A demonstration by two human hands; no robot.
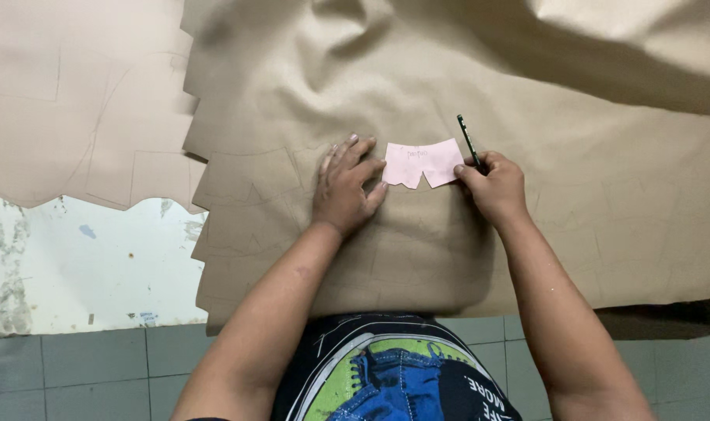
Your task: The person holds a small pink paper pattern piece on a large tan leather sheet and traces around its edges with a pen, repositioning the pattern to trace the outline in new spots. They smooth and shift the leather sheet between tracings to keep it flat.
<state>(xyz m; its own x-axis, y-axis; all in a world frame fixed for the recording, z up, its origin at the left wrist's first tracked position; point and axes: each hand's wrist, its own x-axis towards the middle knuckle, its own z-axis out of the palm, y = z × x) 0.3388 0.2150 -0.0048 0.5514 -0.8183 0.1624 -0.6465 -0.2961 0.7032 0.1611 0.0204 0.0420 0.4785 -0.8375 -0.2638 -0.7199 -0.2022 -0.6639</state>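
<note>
We press the left hand (344, 189) flat, fingers spread, on the pink paper template (422, 163) lying on the tan fabric (573, 179) over the bench (67, 257), while the right hand (492, 185), closed around the dark pencil (469, 142), should trace tight against the template's right edge.

Left hand (344, 185): flat, palm down, fingers spread, fingertips touching the left edge of the pink paper template (423, 163). Right hand (491, 185): closed in a writing grip at the template's right edge. Both forearms extended forward.
</note>
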